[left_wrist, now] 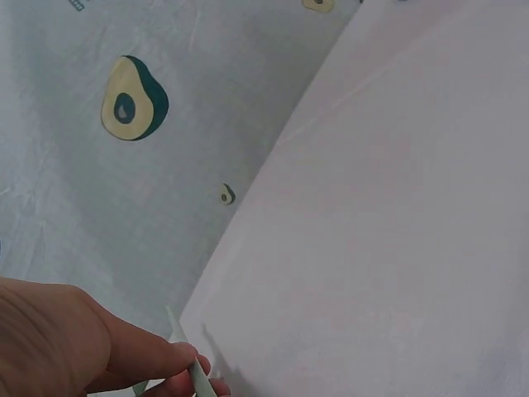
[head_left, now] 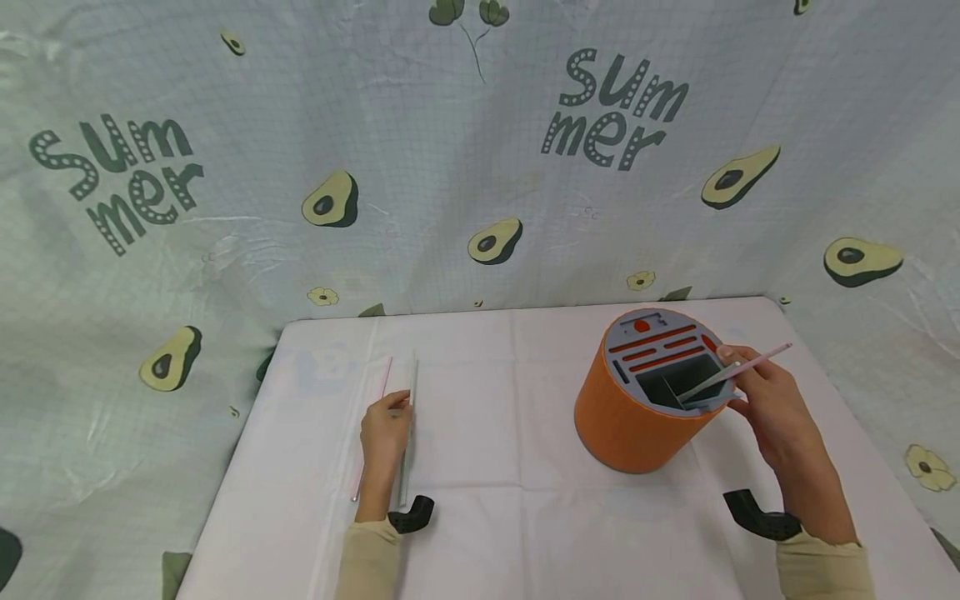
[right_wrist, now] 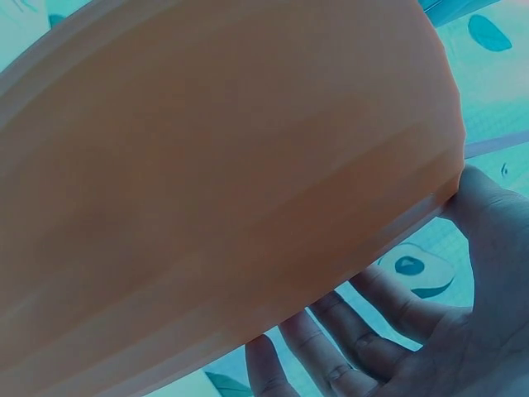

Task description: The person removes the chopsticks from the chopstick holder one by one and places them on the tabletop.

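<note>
My left hand [head_left: 386, 425] pinches a long, thin pale-green stick [head_left: 415, 375] between thumb and fingers; the left wrist view shows part of this stick [left_wrist: 201, 376] in the fingertips. A thin pink stick [head_left: 387, 375] lies beside it, partly behind the hand. At right, my right hand [head_left: 772, 404] grips the rim of an orange round holder [head_left: 633, 425] with a grey slotted top [head_left: 622, 337]. A pink stick [head_left: 768, 356] and a pale stick [head_left: 708, 385] lean out of its dark square compartment, close to the right fingers. The holder's wall fills most of the right wrist view.
A table with a white cover [head_left: 480, 525] lies under both hands. Behind and beside it hangs a pale sheet [head_left: 420, 125] printed with avocados and lettering. Each wrist wears a black band [head_left: 761, 517].
</note>
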The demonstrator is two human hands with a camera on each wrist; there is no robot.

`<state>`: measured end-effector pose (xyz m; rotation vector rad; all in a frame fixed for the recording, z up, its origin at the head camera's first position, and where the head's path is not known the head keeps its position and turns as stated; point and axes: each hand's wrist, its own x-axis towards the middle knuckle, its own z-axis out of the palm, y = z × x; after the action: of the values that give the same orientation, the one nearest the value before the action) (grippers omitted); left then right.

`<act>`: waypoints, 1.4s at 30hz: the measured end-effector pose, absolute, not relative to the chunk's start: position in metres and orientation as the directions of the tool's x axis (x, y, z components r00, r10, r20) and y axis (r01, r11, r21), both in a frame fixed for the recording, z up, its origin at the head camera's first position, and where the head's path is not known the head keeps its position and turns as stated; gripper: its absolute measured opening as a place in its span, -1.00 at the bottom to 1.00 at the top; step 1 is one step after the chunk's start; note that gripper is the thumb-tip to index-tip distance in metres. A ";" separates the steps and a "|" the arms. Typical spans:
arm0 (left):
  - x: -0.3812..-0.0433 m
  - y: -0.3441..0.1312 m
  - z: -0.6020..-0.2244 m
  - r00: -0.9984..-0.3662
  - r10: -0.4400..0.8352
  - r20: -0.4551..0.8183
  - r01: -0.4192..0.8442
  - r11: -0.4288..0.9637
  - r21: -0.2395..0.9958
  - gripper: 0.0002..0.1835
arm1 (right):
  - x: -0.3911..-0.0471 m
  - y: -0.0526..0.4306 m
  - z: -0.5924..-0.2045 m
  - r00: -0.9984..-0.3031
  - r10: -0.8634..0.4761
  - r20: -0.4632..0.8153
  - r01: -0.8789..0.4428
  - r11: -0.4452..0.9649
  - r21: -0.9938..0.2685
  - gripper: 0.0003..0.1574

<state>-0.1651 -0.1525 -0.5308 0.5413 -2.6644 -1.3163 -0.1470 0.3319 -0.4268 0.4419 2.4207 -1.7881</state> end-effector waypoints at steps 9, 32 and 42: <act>-0.167 -0.152 -0.538 -0.940 -0.342 0.012 -0.243 0.689 0.682 -0.67 | -0.148 0.334 -0.427 -0.957 0.166 -0.238 0.276 0.267 -0.923 -0.58; -0.164 -0.146 -0.527 -0.948 -0.314 0.044 -0.237 0.796 0.556 -0.68 | -0.146 0.335 -0.430 -0.957 0.164 -0.241 0.278 0.268 -0.922 -0.53; -0.162 -0.128 -0.499 -0.963 -0.206 0.173 -0.086 0.845 0.527 -0.73 | -0.147 0.333 -0.429 -0.954 0.180 -0.239 0.279 0.246 -0.928 -0.56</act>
<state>-0.1616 -0.1283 -0.4991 0.2245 -2.8006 -0.7845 -0.1466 0.3326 -0.4287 0.4454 2.4130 -1.8268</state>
